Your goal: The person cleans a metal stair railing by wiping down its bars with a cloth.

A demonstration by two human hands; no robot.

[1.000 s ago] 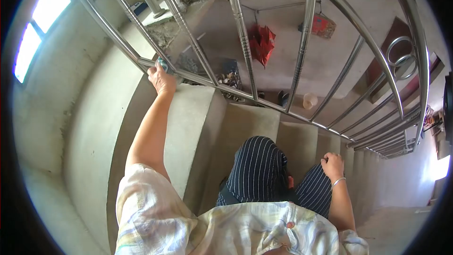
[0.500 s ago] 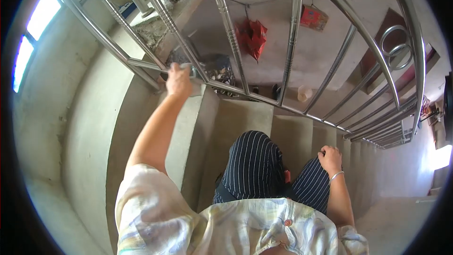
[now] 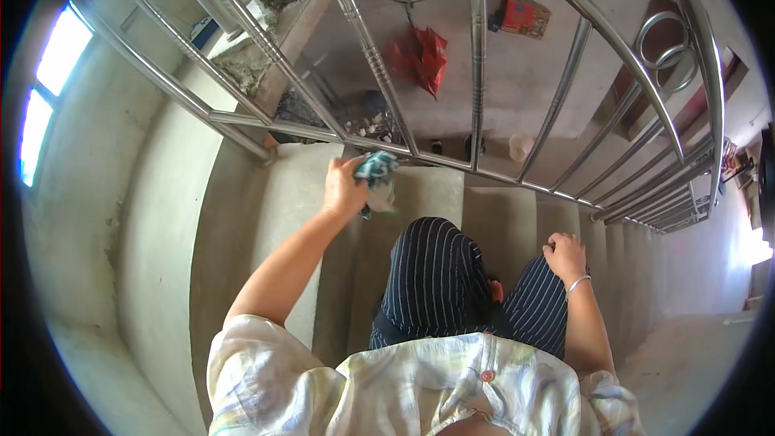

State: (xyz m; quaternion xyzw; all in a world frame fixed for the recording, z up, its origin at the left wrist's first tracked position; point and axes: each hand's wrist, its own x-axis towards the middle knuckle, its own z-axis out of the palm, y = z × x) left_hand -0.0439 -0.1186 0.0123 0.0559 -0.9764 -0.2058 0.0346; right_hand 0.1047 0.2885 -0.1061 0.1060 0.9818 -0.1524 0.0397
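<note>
Cloth (image 3: 377, 171), checked green and white, bunched, seen from where I stand left of centre in the frame. It is gripped in the person's left hand (image 3: 345, 190): thumb side uppermost, hand partly closed, some fingers hidden behind the fabric. One loose end hangs below the grip.

Position of cloth: just below the lower rail (image 3: 442, 161) of a shiny metal railing (image 3: 476, 73), which spans the upper half of the frame. Whether fabric and metal touch, I cannot tell. Pale concrete step (image 3: 299, 169) lies beneath and to the left of the left wrist.

Right hand (image 3: 565, 254), right of centre: rests on the knee of dark striped trousers (image 3: 537, 307), fingers loosely curled. Its palm side is turned out of sight, so I cannot tell whether it has hold of anything. Pale bracelet (image 3: 578, 282) around that wrist. Light patterned shirt (image 3: 452, 375) fills the bottom centre.

Beyond the uprights, upper centre: red folded item (image 3: 428, 60) hanging, kind uncertain; red box (image 3: 525, 16) hanging to its right. Pale round container (image 3: 521, 146) stands below the box, seen past the rail. Interlocking metal rings (image 3: 687, 31) at upper right. Bright window (image 3: 52, 73) at upper left.
</note>
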